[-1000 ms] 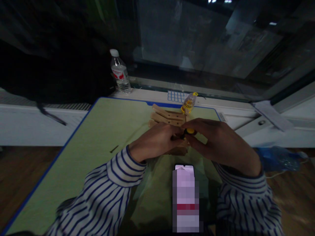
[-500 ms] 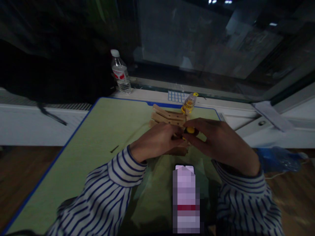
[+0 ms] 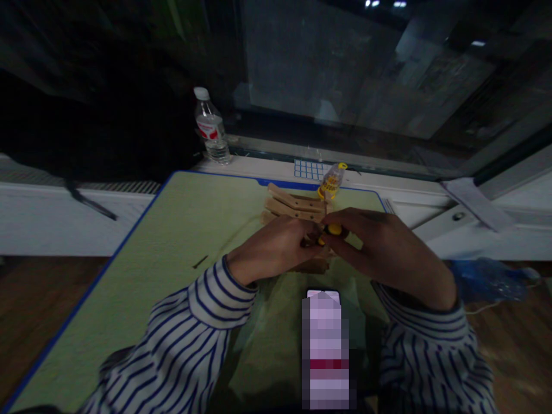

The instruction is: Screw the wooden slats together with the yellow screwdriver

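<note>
Near the far side of the green table, my right hand [image 3: 383, 244] has its thumb and fingers closed on a yellow-and-black handle [image 3: 334, 229], which looks like a short screwdriver seen nearly end-on. My left hand [image 3: 276, 244] is closed against the wooden pieces, its fingertips close to the right hand's. What the left fingers pinch is hidden, though a small yellow bit shows beside them. Angled wooden strips with holes [image 3: 297, 202] lie just beyond both hands. Another wooden part [image 3: 314, 265] shows below the left fingers.
A loose screw [image 3: 200, 261] lies on the green table [image 3: 172, 230] to the left. In front of me is a phone [image 3: 325, 345] with a blurred screen. A small yellow-capped bottle [image 3: 332, 181] and a water bottle [image 3: 212, 129] stand toward the window.
The yellow handle has turned or shifted slightly in my right fingers. Both hands otherwise stay in nearly the same place.
</note>
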Demonstrator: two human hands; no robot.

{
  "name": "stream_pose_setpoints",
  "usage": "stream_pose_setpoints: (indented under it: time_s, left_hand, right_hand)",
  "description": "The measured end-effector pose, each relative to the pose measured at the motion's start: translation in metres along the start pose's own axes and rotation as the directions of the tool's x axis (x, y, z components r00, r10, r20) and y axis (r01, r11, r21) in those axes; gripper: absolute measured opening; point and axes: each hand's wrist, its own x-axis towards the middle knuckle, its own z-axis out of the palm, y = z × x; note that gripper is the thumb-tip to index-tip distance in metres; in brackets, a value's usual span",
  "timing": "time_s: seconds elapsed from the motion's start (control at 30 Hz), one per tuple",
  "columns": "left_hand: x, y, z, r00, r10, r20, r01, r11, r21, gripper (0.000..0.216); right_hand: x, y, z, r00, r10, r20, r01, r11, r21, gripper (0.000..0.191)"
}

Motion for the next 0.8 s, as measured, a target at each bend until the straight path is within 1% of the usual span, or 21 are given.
stream_pose_setpoints:
  time_s: [0.2, 0.27, 0.43, 0.6, 0.7, 0.8]
  left_hand:
    - [-0.0005, 0.0022, -0.0012, 1.000, 0.009, -0.016, -0.009, 1.000, -0.019, 0.019]
    - [-0.0010, 0.0026, -0.0018, 1.000, 0.022, -0.019, -0.022, 0.999, -0.025, 0.017]
    - [-0.0009, 0.0013, -0.0022, 0.999, 0.047, -0.019, -0.047, 0.999, -0.009, 0.015]
    - [-0.0007, -0.0014, -0.0005, 0.999, 0.047, -0.014, -0.047, 0.998, 0.030, 0.014]
    - [-0.0011, -0.0011, -0.0002, 0.999, 0.051, -0.013, -0.050, 0.999, 0.017, 0.014]
    - [-0.0013, 0.0000, -0.0009, 1.000, 0.023, 0.003, -0.023, 1.000, -0.001, 0.017]
  right_hand:
    - [0.0010, 0.0000, 0.0003, 1.000, 0.001, 0.002, -0.001, 1.000, -0.014, 0.019]
    - [0.0007, -0.0005, 0.0001, 1.000, 0.001, -0.005, -0.001, 1.000, -0.010, 0.022]
    - [-0.0013, -0.0007, -0.0006, 0.998, -0.056, -0.039, 0.057, 0.998, 0.016, 0.030]
    - [-0.0015, -0.0006, -0.0009, 0.999, -0.047, -0.009, 0.048, 0.998, 0.040, 0.025]
    - [-0.0001, -0.0008, -0.0013, 0.999, -0.036, -0.002, 0.036, 0.999, 0.039, 0.023]
    - [0.0003, -0.0011, -0.0017, 1.000, -0.015, 0.001, 0.014, 0.999, 0.028, 0.023]
